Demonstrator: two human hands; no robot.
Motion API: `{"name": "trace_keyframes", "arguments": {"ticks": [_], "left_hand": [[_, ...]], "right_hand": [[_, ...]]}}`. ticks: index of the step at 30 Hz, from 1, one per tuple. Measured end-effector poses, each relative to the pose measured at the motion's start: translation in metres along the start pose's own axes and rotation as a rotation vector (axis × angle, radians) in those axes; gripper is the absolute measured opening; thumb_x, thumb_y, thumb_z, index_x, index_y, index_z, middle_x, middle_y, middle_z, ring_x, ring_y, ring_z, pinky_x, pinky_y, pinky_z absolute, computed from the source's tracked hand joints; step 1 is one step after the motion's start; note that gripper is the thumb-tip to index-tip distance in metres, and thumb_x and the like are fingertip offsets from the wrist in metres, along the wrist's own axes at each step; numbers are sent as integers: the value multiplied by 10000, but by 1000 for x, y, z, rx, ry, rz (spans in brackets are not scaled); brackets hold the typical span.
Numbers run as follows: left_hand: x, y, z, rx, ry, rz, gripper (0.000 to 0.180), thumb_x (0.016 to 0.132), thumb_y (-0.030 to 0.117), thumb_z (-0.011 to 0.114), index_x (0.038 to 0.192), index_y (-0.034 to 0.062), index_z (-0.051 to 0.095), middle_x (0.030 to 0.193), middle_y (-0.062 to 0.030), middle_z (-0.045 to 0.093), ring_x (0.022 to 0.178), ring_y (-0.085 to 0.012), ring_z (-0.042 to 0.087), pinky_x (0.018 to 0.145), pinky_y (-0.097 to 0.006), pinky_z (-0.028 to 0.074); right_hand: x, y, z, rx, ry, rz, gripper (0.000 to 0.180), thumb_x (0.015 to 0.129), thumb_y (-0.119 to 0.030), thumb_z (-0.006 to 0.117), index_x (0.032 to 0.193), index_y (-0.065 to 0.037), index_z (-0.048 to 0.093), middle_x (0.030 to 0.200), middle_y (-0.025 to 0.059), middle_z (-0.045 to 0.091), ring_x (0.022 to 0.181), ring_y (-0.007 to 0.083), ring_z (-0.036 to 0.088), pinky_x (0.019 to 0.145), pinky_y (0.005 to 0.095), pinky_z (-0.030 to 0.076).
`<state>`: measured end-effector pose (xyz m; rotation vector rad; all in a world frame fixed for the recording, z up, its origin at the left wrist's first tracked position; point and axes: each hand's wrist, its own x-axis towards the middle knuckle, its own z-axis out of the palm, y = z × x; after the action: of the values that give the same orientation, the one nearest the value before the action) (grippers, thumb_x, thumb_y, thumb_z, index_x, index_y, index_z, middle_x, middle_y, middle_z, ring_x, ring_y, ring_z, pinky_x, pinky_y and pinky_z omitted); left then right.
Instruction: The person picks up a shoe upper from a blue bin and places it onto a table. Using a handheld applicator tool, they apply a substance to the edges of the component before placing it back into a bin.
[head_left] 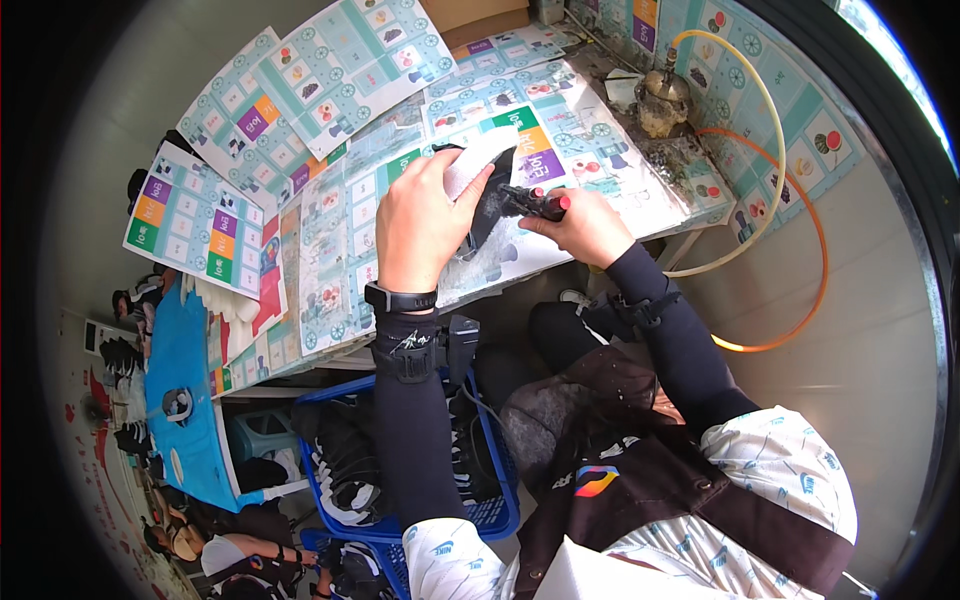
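My left hand grips a shoe with a black upper and a white sole, holding it tilted above the table's front part. The white sole faces up, beside my thumb and fingers. In my right hand is a small black hand tool with red ends; its dark front end points at the black upper and looks close to it or touching. The exact kind of tool is not clear. My palm hides part of its rear.
Printed sheets cover the worktable; more loose sheets lie at the back left. A metal pot stands back right, near a yellow hose and an orange hose. Below, a blue basket holds dark shoes. Another person's arm shows lower left.
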<state>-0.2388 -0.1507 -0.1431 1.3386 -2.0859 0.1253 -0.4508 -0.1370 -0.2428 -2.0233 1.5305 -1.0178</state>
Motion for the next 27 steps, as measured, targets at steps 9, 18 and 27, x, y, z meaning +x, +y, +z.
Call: {"name": "trace_keyframes", "arguments": {"ticks": [9, 18, 27], "left_hand": [[-9, 2, -10, -78, 39, 9, 524, 934, 513, 728, 1070, 9, 762, 997, -209, 744, 917, -409, 715, 793, -444, 562], [-13, -5, -14, -75, 77, -33, 469, 917, 473, 752, 1028, 18, 778, 969, -182, 748, 883, -378, 714, 789, -439, 575], [-24, -14, -20, -131, 75, -37, 454, 938, 429, 739, 1044, -12, 766, 1039, -227, 745, 967, -404, 720, 845, -438, 574]], "right_hand": [[4, -13, 4, 74, -54, 29, 384, 894, -403, 794, 870, -25, 732, 764, 198, 696, 777, 426, 679, 706, 478, 541], [8, -13, 7, 73, -42, -53, 416, 897, -415, 791, 827, -14, 707, 749, 200, 690, 765, 425, 678, 701, 480, 542], [12, -10, 14, 85, -79, -26, 416, 882, -400, 814, 812, -5, 702, 748, 209, 687, 767, 427, 675, 704, 467, 544]]}}
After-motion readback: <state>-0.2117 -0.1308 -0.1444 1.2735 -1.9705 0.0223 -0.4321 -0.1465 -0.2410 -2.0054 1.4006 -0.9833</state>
